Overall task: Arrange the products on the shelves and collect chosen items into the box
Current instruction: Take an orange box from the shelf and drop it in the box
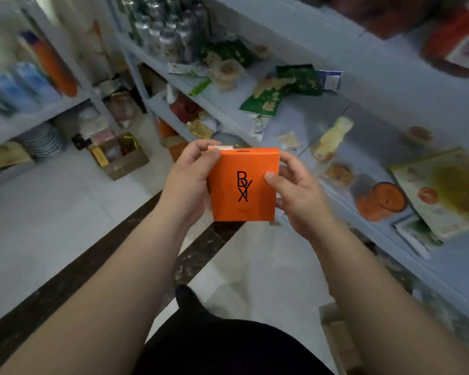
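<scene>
**Orange carton held up before the shelves**

Pale blue shelving (pixel 322 112), strewn with green packets (pixel 263 101), runs beyond my right fingers. An open brown cardboard box (pixel 127 163) sits on the floor past my left fingers. Between them is the flat orange cardboard carton (pixel 244 185), lettered in black. My left hand (pixel 187 185) and right hand (pixel 298 196) clamp its sides, thumbs on its face.

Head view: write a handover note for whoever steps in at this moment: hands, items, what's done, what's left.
Left hand and right hand both grip the orange box by its side edges, in the air in front of the body.
Cardboard box sits on the floor ahead-left, a few items inside.
Shelf at right holds loosely scattered packets.
Done: some items boxed.
Left: place the orange box; tidy the shelf.
</scene>
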Available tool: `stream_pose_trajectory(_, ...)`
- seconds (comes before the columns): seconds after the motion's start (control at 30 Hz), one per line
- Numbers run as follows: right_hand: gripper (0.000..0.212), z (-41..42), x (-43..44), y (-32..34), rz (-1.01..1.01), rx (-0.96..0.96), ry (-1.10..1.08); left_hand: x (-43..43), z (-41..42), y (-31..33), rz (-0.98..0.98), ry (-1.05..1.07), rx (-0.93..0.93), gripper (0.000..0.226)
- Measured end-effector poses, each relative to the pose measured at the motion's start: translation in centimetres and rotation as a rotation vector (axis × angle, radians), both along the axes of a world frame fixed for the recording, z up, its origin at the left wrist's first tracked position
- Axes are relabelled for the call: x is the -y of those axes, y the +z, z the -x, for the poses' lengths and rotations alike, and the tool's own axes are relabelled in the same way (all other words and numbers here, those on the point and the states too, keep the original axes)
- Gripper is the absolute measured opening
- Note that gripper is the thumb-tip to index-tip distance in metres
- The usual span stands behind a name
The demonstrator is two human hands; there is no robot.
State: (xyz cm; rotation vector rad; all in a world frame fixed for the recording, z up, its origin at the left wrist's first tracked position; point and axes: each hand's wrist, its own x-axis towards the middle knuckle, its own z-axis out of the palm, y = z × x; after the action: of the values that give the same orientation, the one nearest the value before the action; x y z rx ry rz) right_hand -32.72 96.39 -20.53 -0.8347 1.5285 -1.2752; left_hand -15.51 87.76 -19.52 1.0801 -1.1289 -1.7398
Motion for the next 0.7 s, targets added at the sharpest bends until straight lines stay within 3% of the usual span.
stream_pose_trajectory(0.13,0.038,-7.0,7.9,-0.6,-0.014,-0.032,0.172,5.7,-7.9,-0.6,-0.049,0.175,-0.007,0.016)
stream_pose_trajectory(0.37,0.043,-17.0,19.3,-1.7,-0.061,0.043,0.381,13.6,-20.0,-2.0,-0.067,0.301,0.067,0.011)
stream_pose_trajectory(0.53,0.038,-19.9,26.2,-4.1,-0.093,-0.024,0.516,18.7,-23.0,-4.9,-0.232,0.422,0.008,0.010)
stream_pose_trajectory(0.7,0.038,-20.6,35.1,-7.3,-0.171,0.024,0.628,25.7,-23.6,-8.4,-0.400,0.512,0.010,0.016)
